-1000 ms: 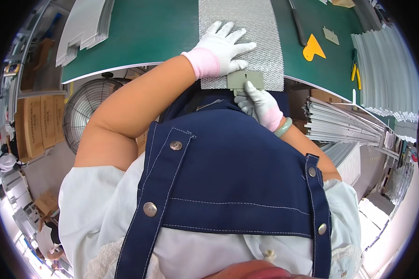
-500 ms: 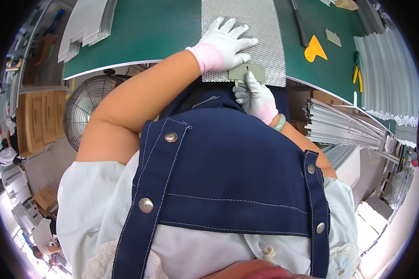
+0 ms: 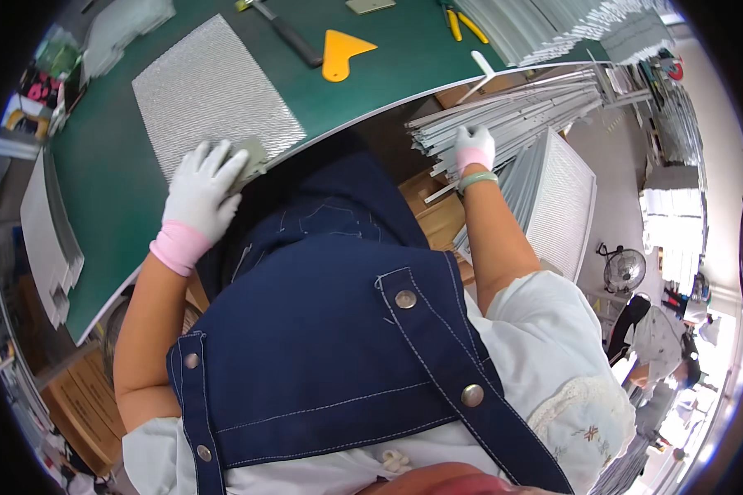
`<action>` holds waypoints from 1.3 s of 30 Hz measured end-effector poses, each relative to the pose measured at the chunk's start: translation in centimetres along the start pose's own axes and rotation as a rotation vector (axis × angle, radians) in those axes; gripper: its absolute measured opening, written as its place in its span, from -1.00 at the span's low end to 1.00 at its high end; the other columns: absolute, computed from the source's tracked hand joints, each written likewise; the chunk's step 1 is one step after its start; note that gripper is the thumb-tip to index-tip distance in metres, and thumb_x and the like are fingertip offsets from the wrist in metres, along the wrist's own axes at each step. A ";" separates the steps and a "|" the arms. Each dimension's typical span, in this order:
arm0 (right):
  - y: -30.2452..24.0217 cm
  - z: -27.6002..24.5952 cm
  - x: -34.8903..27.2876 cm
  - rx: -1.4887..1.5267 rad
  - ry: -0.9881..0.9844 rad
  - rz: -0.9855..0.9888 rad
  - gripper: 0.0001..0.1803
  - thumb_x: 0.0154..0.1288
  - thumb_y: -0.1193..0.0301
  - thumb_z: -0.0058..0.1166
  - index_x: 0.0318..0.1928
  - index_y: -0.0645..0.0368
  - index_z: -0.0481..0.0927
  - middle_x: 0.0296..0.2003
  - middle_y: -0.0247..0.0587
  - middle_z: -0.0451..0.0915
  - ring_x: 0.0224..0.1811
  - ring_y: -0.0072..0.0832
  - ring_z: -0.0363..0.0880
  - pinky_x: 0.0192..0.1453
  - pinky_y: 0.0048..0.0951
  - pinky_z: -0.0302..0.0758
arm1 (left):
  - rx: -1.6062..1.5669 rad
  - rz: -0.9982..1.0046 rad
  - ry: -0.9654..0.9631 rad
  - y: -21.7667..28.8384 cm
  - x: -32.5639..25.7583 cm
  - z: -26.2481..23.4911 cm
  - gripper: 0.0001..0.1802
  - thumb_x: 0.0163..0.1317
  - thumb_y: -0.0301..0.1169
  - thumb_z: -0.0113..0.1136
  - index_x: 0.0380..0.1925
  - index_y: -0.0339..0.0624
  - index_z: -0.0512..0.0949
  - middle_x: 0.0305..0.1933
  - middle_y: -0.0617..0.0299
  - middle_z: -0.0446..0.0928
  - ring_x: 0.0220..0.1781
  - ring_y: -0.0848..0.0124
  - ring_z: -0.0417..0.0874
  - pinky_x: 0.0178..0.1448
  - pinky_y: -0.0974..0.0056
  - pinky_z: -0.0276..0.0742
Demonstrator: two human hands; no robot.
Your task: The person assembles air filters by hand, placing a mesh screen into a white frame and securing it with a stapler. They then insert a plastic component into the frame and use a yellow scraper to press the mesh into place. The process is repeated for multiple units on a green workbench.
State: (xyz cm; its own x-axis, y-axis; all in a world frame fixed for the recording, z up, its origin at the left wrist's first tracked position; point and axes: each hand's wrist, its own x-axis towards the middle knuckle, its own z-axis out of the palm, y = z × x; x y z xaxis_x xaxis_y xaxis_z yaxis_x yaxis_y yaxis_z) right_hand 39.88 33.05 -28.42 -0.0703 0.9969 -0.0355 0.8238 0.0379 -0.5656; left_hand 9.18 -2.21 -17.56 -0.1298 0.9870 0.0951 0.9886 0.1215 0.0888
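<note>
My left hand, in a white glove with a pink cuff, lies at the near edge of a silver honeycomb-like mesh sheet, fingers stretched out and slightly apart. A grey-green flat block sits beside its fingertips at the sheet's near corner, partly covered by them. Reaching out to the right, my right hand is gloved too, its fingers curled down over a bundle of long silver strips. What those fingers hold, if anything, is hidden.
On the green table are a yellow scraper, a black-handled tool, yellow-handled pliers and a grey plate. Stacked pale sheets stand left. A white perforated panel leans under the strips. Another person is far right.
My view has swung to the right. My right hand has let go of the grey-green block and reached to the strip bundle. My left hand has come to the sheet's near edge, by the block.
</note>
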 end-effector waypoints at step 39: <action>1.1 4.1 11.7 -0.759 -0.428 -0.174 -0.67 0.16 0.36 0.25 -0.08 0.24 0.70 0.03 0.18 0.63 0.10 -0.08 0.63 0.16 -0.22 0.55 | -0.201 -0.102 0.213 2.7 -3.4 -1.9 -0.33 0.07 -0.27 0.34 0.20 -0.26 0.44 0.33 -0.13 0.34 0.43 -0.25 0.22 0.46 -0.21 0.12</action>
State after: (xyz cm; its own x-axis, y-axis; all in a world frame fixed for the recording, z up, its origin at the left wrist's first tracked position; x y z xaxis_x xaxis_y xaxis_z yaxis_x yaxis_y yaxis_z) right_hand 37.70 44.50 -32.86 -0.3082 0.8673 -0.3908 0.9221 0.3735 0.1016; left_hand 12.13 -5.40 -15.76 -0.2620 0.9237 0.2794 0.9374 0.1748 0.3011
